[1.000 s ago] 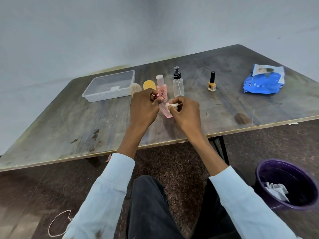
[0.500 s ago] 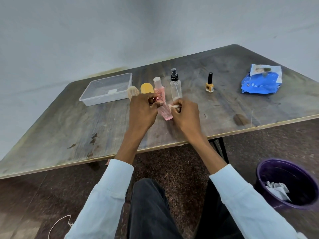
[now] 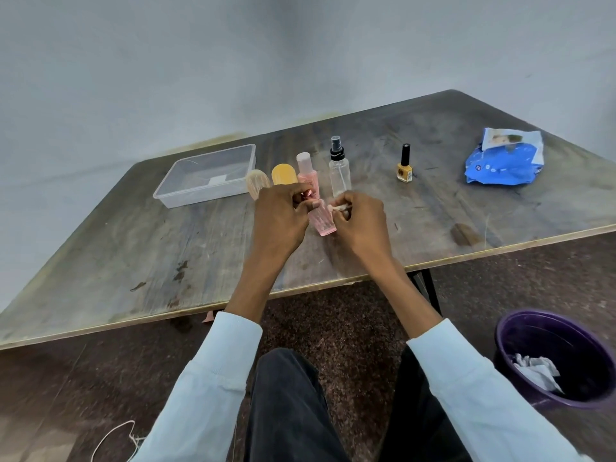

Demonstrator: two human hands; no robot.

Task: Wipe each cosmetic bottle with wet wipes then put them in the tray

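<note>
Wiping in hand: left hand point(image 3: 280, 218) grips a small pink bottle point(image 3: 322, 221) above the table point(image 3: 166, 255), while right hand point(image 3: 358, 225) pinches a wadded wet wipe point(image 3: 336, 208) against it. Clear tray point(image 3: 206, 176) lies empty at left. Next, judged: finish wiping, then carry the bottle leftward into the tray.

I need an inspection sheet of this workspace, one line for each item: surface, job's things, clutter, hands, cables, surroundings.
Surface: worn wooden table, stained.
Job's things: clear tray, nothing seen inside; small pink bottle in hand; pink bottle, spray bottle, nail polish, two rounded items, wipes pack on the table.
Clutter: nothing seen.
Hands: left hand grips the small pink bottle; right hand pinches a wipe.
Cables: white cord on floor.
Surroundings: purple bin with used wipes, plain wall.
</note>
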